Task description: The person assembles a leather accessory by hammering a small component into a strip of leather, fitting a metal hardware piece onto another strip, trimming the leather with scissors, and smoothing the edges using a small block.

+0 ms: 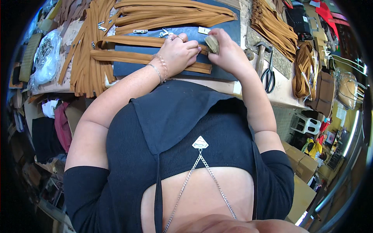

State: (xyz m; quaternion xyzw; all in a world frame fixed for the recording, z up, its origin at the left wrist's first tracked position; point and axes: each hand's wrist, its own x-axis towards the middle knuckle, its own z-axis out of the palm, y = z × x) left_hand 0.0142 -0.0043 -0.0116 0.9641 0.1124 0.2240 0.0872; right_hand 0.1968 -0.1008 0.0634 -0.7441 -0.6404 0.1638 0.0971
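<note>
My left hand [179,53], fingers curled together, is closed on a tan zipper strip [132,40] close to its right end, over a dark blue board [229,72]. In my right hand [231,52] is a small yellowish-grey block [212,44], gripped between thumb and fingers beside that same end. The fingertips of the left hand are partly hidden. A second tan zipper strip [120,56] passes under my left wrist. Metal zipper sliders [164,33] lie just beyond the left hand, with another slider [140,31] farther left.
Bundled zipper strips [175,13] cover the board's far side, and more strips [91,70] hang over the table's front edge. To the right lie a hammer [261,58], black-handled scissors [268,79] and a coiled tan bundle [305,72]. A clear plastic bag [46,58] stands at the left.
</note>
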